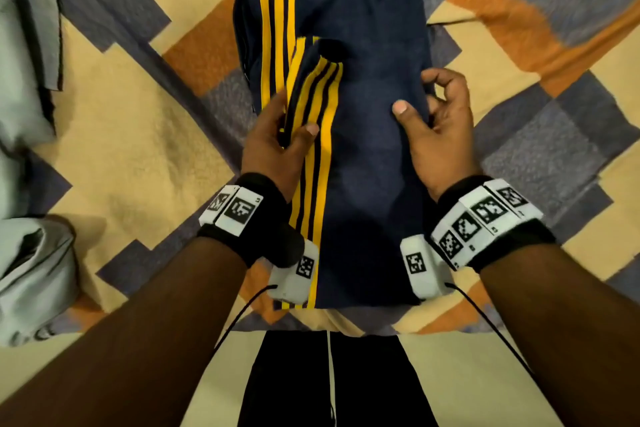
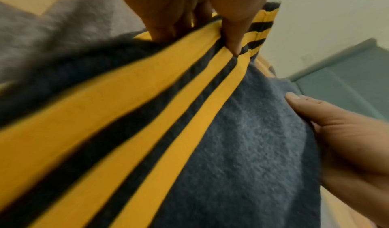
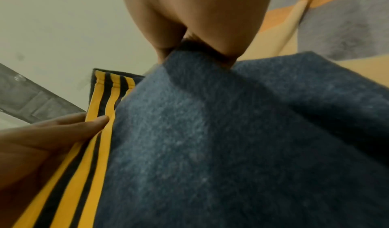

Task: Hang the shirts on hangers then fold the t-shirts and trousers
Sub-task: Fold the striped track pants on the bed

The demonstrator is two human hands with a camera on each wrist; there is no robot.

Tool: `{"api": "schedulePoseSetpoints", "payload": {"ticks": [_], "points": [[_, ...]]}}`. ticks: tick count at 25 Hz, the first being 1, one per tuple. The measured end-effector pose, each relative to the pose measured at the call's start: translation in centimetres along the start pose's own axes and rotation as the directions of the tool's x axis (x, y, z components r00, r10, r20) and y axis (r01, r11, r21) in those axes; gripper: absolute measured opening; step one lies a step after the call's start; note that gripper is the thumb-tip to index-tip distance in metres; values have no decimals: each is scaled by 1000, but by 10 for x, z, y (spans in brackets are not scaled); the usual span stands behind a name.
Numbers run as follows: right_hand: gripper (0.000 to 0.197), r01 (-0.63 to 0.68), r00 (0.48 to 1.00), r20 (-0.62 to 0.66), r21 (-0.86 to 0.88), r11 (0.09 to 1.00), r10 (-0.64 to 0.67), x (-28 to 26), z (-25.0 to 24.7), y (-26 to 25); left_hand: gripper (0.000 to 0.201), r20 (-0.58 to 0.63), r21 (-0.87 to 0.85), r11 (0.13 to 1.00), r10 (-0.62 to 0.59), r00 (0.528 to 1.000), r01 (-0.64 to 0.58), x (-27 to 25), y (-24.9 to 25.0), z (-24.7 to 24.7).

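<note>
Both hands grip the navy fleece trousers with yellow side stripes (image 1: 360, 28) at frame centre — the left hand (image 1: 277, 135) pinches the striped edge, the right hand (image 1: 440, 125) the plain edge. They lie on the orange, grey and cream patchwork blanket (image 1: 138, 121); pale green garments (image 1: 27, 45) sit far left.

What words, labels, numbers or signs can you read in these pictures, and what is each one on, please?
None can be read.
Wrist band blocks: black-and-white square code markers; the tiny characters beside them are too small to read.
Navy trousers: three yellow stripes only, no visible lettering.
Grey garment: dark print along its edge, too blurred to read.
</note>
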State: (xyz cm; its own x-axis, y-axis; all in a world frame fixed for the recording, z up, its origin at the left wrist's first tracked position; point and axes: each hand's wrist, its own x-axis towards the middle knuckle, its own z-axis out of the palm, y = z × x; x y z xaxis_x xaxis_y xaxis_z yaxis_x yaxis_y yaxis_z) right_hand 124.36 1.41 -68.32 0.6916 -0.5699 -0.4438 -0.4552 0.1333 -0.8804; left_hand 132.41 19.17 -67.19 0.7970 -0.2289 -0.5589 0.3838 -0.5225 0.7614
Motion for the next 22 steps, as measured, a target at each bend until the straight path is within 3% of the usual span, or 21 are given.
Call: {"api": "schedulePoseSetpoints", "payload": {"ticks": [2,4,6,8,10,12,15,17,20,22], "points": [[56,29,999,-20,-241,970,-35,0,-4,6,70,-61,97,995,-28,998,34,-1,-9,-1],[64,106,984,-62,-542,834,-165,-11,-8,15,77,-85,290,954,100,991,-71,-15,-21,2],[58,227,957,37,-710,667,-287,-44,-2,21,77,90,625,738,256,963,-254,-49,-41,15],[57,331,941,239,-800,500,-239,-89,10,44,76,303,784,503,202,931,-364,-85,-77,33],[62,455,890,440,-848,273,-118,-122,11,83,74,394,822,385,147,907,-420,-99,-118,32],[71,515,857,512,-852,96,-54,-121,-10,115,80,396,857,318,98,913,-406,-91,-139,17],[80,286,957,278,-953,98,-86,-112,-35,107,87,329,891,298,101,939,-344,-89,-128,-5],[75,198,976,179,-966,165,-127,-99,-23,86,83,316,876,322,175,932,-358,-78,-97,7],[64,342,932,315,-929,140,-180,-56,22,58,76,332,878,247,306,892,-411,-37,-52,37],[67,363,930,351,-921,138,-106,-22,23,52,81,331,894,228,246,911,-386,-5,-43,26]]}}
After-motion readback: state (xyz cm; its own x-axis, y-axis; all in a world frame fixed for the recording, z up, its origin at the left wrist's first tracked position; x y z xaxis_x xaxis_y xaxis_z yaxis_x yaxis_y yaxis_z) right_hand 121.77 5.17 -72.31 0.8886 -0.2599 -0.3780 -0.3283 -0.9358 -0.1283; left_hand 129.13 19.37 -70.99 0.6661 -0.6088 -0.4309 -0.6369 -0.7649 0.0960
